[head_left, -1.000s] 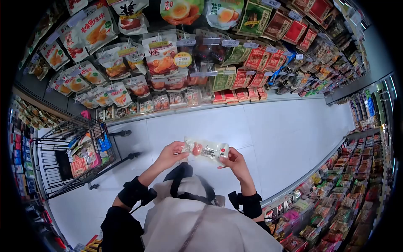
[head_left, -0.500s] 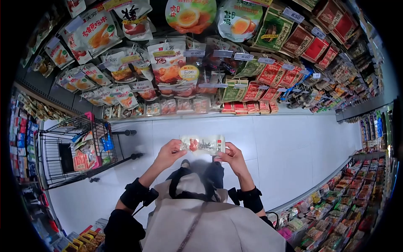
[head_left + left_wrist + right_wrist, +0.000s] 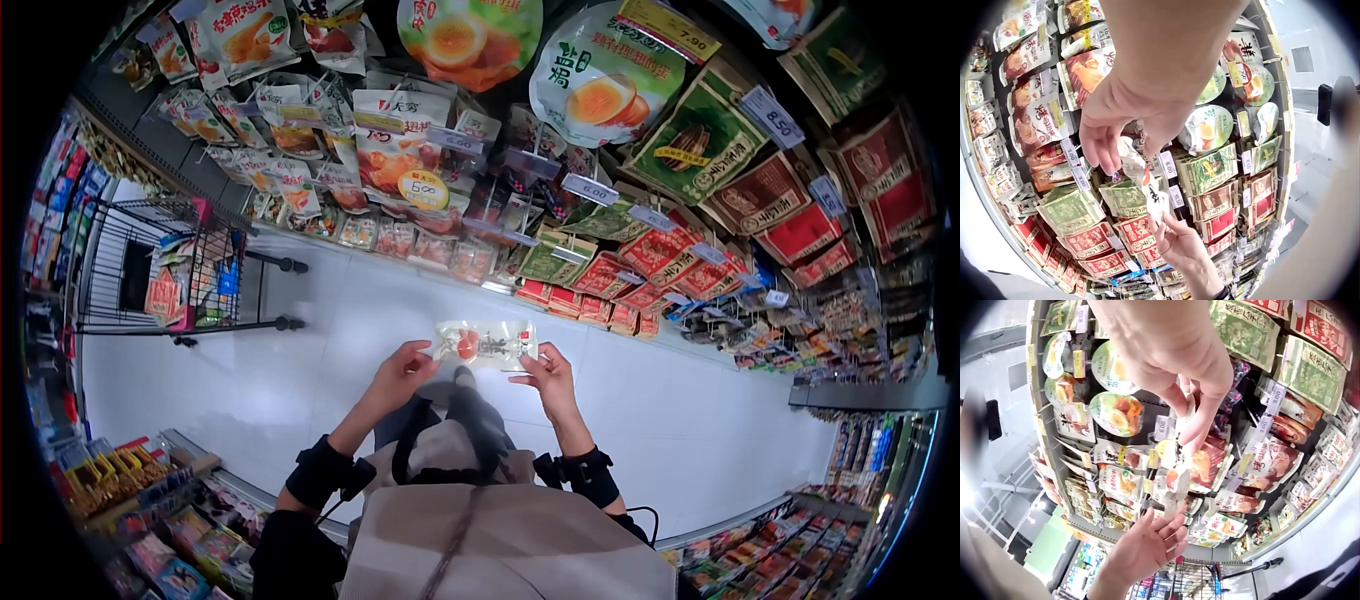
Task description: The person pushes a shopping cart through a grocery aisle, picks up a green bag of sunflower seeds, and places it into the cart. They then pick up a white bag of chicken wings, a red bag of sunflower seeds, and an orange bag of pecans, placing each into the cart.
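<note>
Rows of hanging snack packs (image 3: 400, 155) ahead of the right hand (image 3: 550, 382) and left hand (image 3: 402, 370). Between the two, a pale packet (image 3: 484, 343), printed face up: pinched at one end by the right, near the loosely spread left at the other, contact unclear. Best steadied lightly by both ends, middle unsqueezed.

The pale floor (image 3: 660, 430) (tiled, shiny) separates shelves (image 3: 850, 398).

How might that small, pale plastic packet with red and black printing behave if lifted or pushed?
The small, pale plastic packet is probably light, since the right hand pinches it at one end. It looks shiny, so it may be slippery. It looks thin edge-on, so it would likely slide rather than roll.
</note>
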### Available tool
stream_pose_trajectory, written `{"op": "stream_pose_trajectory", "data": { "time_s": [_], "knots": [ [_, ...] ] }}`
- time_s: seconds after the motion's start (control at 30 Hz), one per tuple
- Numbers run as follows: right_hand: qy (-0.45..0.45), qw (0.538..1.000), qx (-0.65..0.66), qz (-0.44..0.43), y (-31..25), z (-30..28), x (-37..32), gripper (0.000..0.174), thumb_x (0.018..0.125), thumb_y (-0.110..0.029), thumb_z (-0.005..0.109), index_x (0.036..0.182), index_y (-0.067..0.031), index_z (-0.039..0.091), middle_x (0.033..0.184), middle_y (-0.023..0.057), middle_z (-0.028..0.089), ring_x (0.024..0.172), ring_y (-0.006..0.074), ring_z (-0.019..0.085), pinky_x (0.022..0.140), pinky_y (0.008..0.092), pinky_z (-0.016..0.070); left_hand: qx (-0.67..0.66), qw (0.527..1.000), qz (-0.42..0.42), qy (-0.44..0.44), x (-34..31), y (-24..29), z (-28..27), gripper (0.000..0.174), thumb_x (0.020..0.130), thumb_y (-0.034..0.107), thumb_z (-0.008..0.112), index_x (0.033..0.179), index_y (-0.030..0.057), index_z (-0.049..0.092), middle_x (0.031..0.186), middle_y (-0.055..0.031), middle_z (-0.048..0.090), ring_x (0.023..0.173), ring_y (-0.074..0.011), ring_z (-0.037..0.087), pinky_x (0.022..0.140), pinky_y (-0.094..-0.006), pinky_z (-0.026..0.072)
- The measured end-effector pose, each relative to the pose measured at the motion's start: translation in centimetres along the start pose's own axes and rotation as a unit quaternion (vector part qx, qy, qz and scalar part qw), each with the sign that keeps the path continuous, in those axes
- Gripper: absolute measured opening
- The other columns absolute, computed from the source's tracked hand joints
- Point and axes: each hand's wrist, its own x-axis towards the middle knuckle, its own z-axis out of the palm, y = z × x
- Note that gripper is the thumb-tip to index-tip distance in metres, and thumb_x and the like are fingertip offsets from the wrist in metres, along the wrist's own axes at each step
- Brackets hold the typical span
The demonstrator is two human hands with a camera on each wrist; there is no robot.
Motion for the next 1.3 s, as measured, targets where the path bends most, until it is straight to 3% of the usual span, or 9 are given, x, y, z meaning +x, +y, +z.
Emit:
{"op": "stream_pose_trajectory", "data": {
  "time_s": [0.13,0.23,0.27,0.37,0.63,0.8,0.97,1.1,1.3],
  "knots": [
    [0.034,0.999,-0.014,0.036,1.1,-4.3,3.5,0.007,0.084,0.0,0.048,0.08,-0.0042,0.045,0.085,0.0078,0.058,0.077,0.0162,0.059,0.067,0.0332,0.0558,-0.077,0.995,0.014,0.054,-0.1,-1.3,3.5,0.031,0.085,0.012,0.054,0.113,0.0017,0.045,0.087,-0.0052,0.058,0.08,-0.01,0.055,0.072,-0.0226,0.0434],
    [0.035,0.998,-0.032,0.042,7.2,-8.8,7.7,0.015,0.083,0.004,0.046,0.076,-0.0073,0.04,0.079,0.0025,0.048,0.075,0.0144,0.057,0.068,0.0356,0.0562,-0.134,0.986,-0.015,0.093,-0.5,-1.9,5.4,0.031,0.086,0.011,0.053,0.114,0.0015,0.044,0.087,-0.0054,0.058,0.082,-0.0107,0.055,0.074,-0.0228,0.0431],
    [0.051,0.996,-0.029,0.061,8.1,-9.0,8.6,0.019,0.081,0.008,0.045,0.074,-0.0085,0.037,0.075,0.0,0.038,0.072,0.0146,0.055,0.069,0.0394,0.056,-0.128,0.986,-0.018,0.109,-0.7,-3.2,5.8,0.031,0.087,0.011,0.052,0.115,0.0004,0.043,0.088,-0.0062,0.058,0.082,-0.012,0.055,0.074,-0.0236,0.0435],
    [0.067,0.994,-0.004,0.087,13.9,-11.6,11.4,0.011,0.083,-0.001,0.051,0.077,-0.0072,0.044,0.087,0.0091,0.056,0.08,0.0201,0.058,0.066,0.0367,0.0557,-0.174,0.976,-0.028,0.129,-1.6,-3.3,6.4,0.032,0.087,0.01,0.05,0.115,-0.0012,0.042,0.089,-0.0071,0.058,0.082,-0.0132,0.056,0.075,-0.0239,0.0436],
    [0.161,0.973,0.012,0.165,24.2,-12.6,18.8,0.012,0.081,0.001,0.05,0.081,-0.0084,0.042,0.09,0.0143,0.057,0.078,0.0309,0.061,0.067,0.0413,0.0548,-0.201,0.955,-0.087,0.202,-1.5,-8.4,5.3,0.027,0.087,0.008,0.05,0.111,-0.0012,0.044,0.087,-0.0086,0.058,0.084,-0.0142,0.056,0.077,-0.0257,0.0449],
    [0.244,0.961,0.099,0.082,33.1,-16.2,26.3,0.018,0.079,0.002,0.053,0.085,-0.0102,0.041,0.084,0.0152,0.058,0.071,0.0306,0.061,0.062,0.0379,0.0539,-0.182,0.961,-0.11,0.179,1.1,-14.4,4.3,0.025,0.087,0.008,0.049,0.11,-0.0009,0.044,0.086,-0.009,0.058,0.082,-0.0149,0.056,0.077,-0.0262,0.0441],
    [0.255,0.962,0.093,0.035,35.1,-18.3,31.2,0.018,0.08,0.001,0.053,0.084,-0.0108,0.039,0.086,0.0147,0.058,0.076,0.0296,0.061,0.064,0.0372,0.054,-0.182,0.961,-0.142,0.15,3.3,-18.5,4.2,0.024,0.087,0.007,0.05,0.11,-0.001,0.045,0.086,-0.0086,0.058,0.082,-0.0153,0.056,0.078,-0.0267,0.0439],
    [0.268,0.946,0.185,0.003,35.9,-20.1,34.8,0.018,0.08,0.005,0.051,0.084,-0.0087,0.04,0.087,0.0154,0.056,0.074,0.0282,0.06,0.065,0.0368,0.0553,-0.186,0.957,-0.16,0.153,4.8,-21.8,4.4,0.025,0.087,0.008,0.05,0.109,-0.0019,0.045,0.085,-0.0085,0.057,0.084,-0.0169,0.056,0.079,-0.029,0.0451],
    [0.289,0.95,0.117,-0.026,36.3,-22.6,40.3,0.014,0.081,0.006,0.049,0.086,-0.0054,0.043,0.086,0.0095,0.053,0.074,0.0252,0.059,0.068,0.0366,0.0545,-0.197,0.952,-0.159,0.169,8.0,-24.6,5.2,0.023,0.087,0.008,0.049,0.107,-0.0027,0.046,0.085,-0.0093,0.058,0.084,-0.0171,0.057,0.077,-0.0318,0.0478]
  ]
}}
